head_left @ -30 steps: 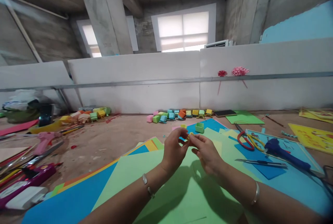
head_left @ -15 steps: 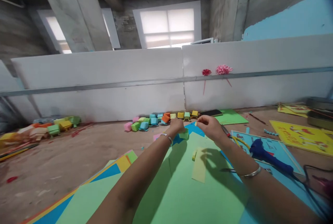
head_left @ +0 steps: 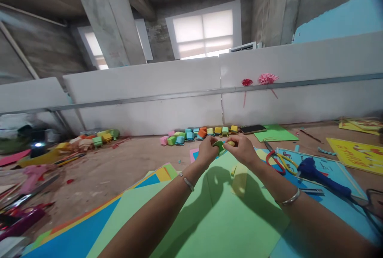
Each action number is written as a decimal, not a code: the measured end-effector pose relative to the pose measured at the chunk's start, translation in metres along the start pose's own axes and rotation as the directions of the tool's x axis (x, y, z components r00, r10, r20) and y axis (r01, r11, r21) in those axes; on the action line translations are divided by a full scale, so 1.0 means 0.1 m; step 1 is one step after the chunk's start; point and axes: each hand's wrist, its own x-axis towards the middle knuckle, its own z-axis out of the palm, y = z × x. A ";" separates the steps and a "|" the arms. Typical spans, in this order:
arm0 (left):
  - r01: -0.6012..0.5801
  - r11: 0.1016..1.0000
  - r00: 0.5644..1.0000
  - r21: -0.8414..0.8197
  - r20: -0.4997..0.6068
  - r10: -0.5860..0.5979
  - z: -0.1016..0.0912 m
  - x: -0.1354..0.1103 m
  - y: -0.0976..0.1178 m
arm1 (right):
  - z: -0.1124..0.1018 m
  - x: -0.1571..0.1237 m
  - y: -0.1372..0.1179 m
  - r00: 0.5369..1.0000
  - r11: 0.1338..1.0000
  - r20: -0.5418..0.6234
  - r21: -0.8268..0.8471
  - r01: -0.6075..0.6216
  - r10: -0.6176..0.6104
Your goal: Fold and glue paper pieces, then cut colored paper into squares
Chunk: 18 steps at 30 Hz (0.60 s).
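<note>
My left hand (head_left: pixel 208 150) is closed on a small green folded paper piece (head_left: pixel 220 147). Close beside it, my right hand (head_left: pixel 241 149) pinches a small yellow paper piece (head_left: pixel 231 143). The two pieces nearly meet; I cannot tell whether they touch. Both hands are above a large light green paper sheet (head_left: pixel 179 210). On that sheet, in the shadow of my hands, lie a pale yellow paper strip (head_left: pixel 239 184) and a little yellow folded piece (head_left: pixel 233 170).
Small coloured paper models (head_left: pixel 188 135) line the table's back, with more (head_left: pixel 101 138) further left. Scissors (head_left: pixel 275 162), a blue glue gun (head_left: pixel 320 174) with its cord, and a cutter knife (head_left: pixel 312 191) lie right. A phone (head_left: pixel 253 129) and a pink glue gun (head_left: pixel 32 176) also lie there.
My left hand has lifted the green paper piece off the sheet and brought it toward the yellow piece in my right hand. The view has swung left, showing more of the table's left side.
</note>
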 end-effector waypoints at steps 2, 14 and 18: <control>0.063 0.986 0.998 -0.155 0.016 -0.061 -0.08 -0.11 -0.02 | 0.05 -0.04 -0.05 0.997 0.996 -0.031 -0.047 0.070 -0.071; 0.134 0.708 0.988 -0.694 0.038 -0.151 -0.13 -0.45 0.06 | 0.13 -0.17 -0.23 0.941 0.947 -0.236 -0.267 0.178 -0.243; 0.123 0.671 0.988 -0.731 0.027 -0.152 -0.10 -0.48 0.06 | 0.14 -0.21 -0.25 0.936 0.919 -0.238 -0.357 0.166 -0.261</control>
